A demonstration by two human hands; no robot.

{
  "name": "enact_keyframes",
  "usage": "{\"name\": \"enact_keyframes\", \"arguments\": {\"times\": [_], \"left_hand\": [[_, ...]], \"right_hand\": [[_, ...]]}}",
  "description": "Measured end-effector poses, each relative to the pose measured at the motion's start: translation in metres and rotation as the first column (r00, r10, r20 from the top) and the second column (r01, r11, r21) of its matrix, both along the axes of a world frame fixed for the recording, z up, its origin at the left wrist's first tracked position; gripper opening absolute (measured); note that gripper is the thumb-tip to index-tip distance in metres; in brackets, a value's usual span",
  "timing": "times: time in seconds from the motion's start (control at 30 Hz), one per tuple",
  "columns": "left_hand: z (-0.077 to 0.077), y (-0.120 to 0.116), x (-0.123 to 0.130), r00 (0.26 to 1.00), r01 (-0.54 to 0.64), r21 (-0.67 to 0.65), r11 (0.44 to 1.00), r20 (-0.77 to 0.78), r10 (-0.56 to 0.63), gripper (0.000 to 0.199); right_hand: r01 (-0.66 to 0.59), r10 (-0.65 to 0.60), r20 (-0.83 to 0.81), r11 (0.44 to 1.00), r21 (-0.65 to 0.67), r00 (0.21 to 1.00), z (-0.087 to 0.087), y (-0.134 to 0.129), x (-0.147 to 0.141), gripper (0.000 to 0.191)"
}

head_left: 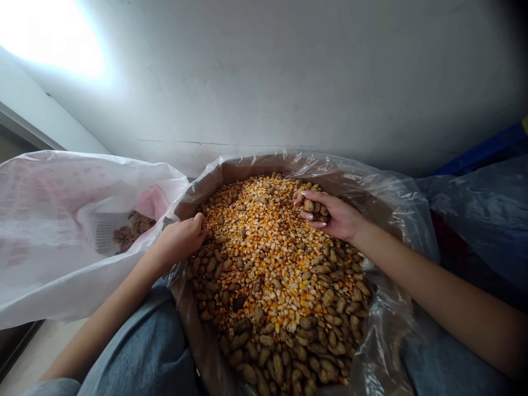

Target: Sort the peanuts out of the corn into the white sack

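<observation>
"State the right hand's grip."

"The right hand is closed around a handful of tan unshelled peanuts, above the far right part of the fill. The palm is turned inward and the fingers are curled beneath, probably so that several nuts can be carried together without spilling."

"And the left?"

"The left hand is at the left edge of the fill, beside the liner, its fingers curled inward. Whether they are clamped on anything cannot be told; the knuckles hide the tips. Its position may help keep that side of the liner down, but that is my judgement."

"Describe the main container."

"A wide brown container with a clear plastic liner opened over its rim, presumably to keep loose contents off the walls. It stands between the person's knees, within reach of both hands."

"Contents?"

"Yellow and white corn kernels, concentrated in the middle and far part, with loose unshelled peanuts thickest along the near and right sides. Some nuts lie scattered among the kernels."

"Anything adjacent?"

"On the left, a translucent white plastic bag with red print. Rough brown lumps show at its opening, beside a barcode; their nature is unconfirmed."
</observation>
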State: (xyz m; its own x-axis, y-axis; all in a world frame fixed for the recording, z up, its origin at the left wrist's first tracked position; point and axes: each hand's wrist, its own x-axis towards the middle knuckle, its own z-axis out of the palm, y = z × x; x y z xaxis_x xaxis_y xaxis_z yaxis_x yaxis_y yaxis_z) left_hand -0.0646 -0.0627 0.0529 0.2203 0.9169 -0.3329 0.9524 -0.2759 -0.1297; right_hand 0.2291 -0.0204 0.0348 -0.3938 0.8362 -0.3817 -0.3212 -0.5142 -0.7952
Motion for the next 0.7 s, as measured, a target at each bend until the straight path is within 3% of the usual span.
{"name": "enact_keyframes", "arguments": {"times": [0.27,0.57,0.7], "left_hand": [[-0.015,0.001,0.002,0.978,0.209,-0.009,0.978,-0.024,-0.209,0.024],[-0.017,-0.002,0.003,0.989,0.146,0.004,0.989,-0.036,-0.146,0.025],[-0.016,0.0,0.001,0.992,0.097,-0.015,0.995,0.078,-0.096,0.026]], "right_hand": [[-0.026,0.025,0.03,0.999,0.045,0.999,0.0,0.0,0.0,0.012],[-0.017,0.016,0.035,0.999,0.032,0.999,-0.001,0.0,0.0,0.011],[-0.006,0.005,0.03,1.0,0.03,1.0,0.001,-0.001,-0.001,0.012]]}}
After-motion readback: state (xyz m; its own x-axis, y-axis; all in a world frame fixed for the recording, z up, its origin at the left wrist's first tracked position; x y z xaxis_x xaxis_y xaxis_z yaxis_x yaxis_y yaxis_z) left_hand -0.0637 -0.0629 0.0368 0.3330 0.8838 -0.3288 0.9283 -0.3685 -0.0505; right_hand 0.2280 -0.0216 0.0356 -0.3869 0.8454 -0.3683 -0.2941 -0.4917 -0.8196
